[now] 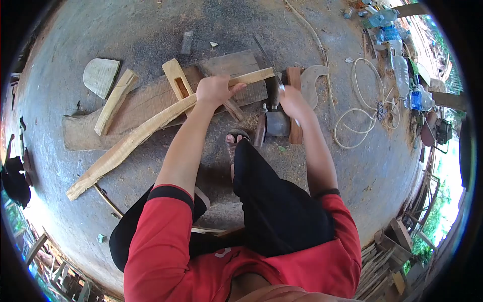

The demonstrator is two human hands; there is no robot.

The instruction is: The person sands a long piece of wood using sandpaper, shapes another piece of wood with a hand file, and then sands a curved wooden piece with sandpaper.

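Note:
A long curved piece of pale wood (132,139) runs from the lower left up to the centre right. My left hand (215,91) is closed round it near its right end, thumb pointing right. My right hand (295,103) is closed on the handle of a long thin blade (263,52), which crosses the wood's right end and points up and left. Beneath the long piece lie a wide plank (80,132) and a slotted wooden piece (176,74).
A wood block (114,103) and a rounded board (100,76) lie at the left. Near my foot are a dark metal tool head (277,124) and a reddish board (295,132). Coiled pale hose (347,146) and plastic bottles (401,73) are at the right.

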